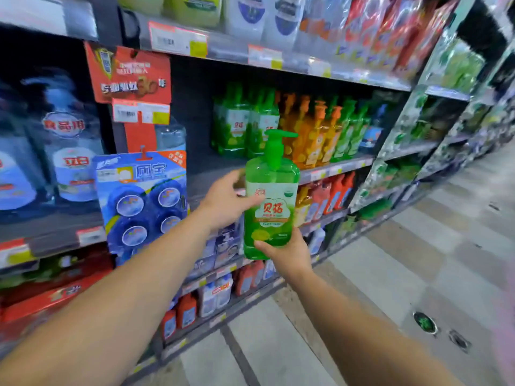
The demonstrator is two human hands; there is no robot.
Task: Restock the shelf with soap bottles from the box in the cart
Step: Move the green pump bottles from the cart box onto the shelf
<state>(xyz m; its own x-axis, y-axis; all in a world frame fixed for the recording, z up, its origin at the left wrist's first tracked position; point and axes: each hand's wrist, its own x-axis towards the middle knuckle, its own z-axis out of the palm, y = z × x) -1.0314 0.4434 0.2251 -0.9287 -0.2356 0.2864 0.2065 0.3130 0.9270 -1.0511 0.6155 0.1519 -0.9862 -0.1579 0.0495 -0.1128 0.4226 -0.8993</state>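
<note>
I have the green soap bottle (270, 201) upright in front of the shelf (211, 174), below the green bottles (245, 123) already stocked. My left hand (225, 201) wraps its side, fingers curled around it; my right hand (289, 254) cups the base. I judge this the placing step: next, lift it and slide it into the bare spot left of that row.

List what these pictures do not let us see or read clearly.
- Cart and box: outside the head view, so not visible.
- Back of the green soap bottle: faces away; left hand and right hand cover parts.
- Price tags: blurred, unreadable.
- Far shelves: blurred by motion.
</note>
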